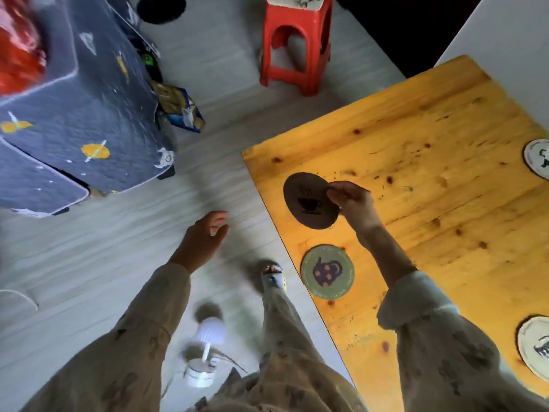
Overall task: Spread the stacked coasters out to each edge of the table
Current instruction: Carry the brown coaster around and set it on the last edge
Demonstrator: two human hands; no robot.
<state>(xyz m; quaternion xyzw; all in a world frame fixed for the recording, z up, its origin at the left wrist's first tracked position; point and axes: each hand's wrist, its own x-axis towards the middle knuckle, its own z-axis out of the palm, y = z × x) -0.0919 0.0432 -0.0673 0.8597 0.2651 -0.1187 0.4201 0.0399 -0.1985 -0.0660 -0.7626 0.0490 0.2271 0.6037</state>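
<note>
My right hand (352, 202) pinches the right rim of a brown round coaster (307, 200) with a steaming-cup print, holding it just over the left part of the yellow wooden table (430, 138). A green coaster (327, 271) with a purple mug lies flat near the table's left edge, below the brown one. Two white coasters lie at the right side, one (537, 159) higher up and one (534, 346) lower, both cut off by the frame. My left hand (205, 236) hangs off the table over the floor, fingers apart, holding nothing.
A red plastic stool (297, 46) stands on the grey floor beyond the table's far corner. A blue space-print covered box (80, 114) fills the left. A small white lamp (205, 352) sits on the floor by my feet.
</note>
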